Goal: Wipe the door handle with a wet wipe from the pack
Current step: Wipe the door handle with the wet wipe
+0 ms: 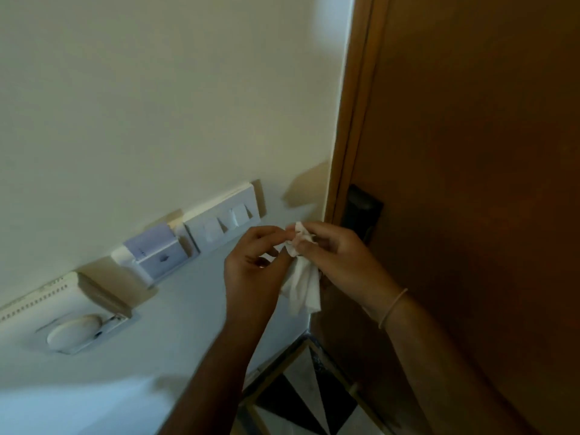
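Note:
A white wet wipe (pixel 302 287) hangs crumpled between both hands in front of the door's edge. My right hand (pixel 340 255) pinches its bunched top, and my left hand (pixel 254 262) holds the same top edge with its fingertips. Just behind my right hand, a dark lock plate with the door handle (pixel 362 208) sits on the brown wooden door (pixel 470 152); my hand hides the handle's lower part. No wipe pack is in view.
On the cream wall to the left are a white switch panel (pixel 226 219), a key-card holder (pixel 157 251) and a white wall unit with an oval button (pixel 75 331). A black-and-white patterned floor (pixel 301 400) shows below.

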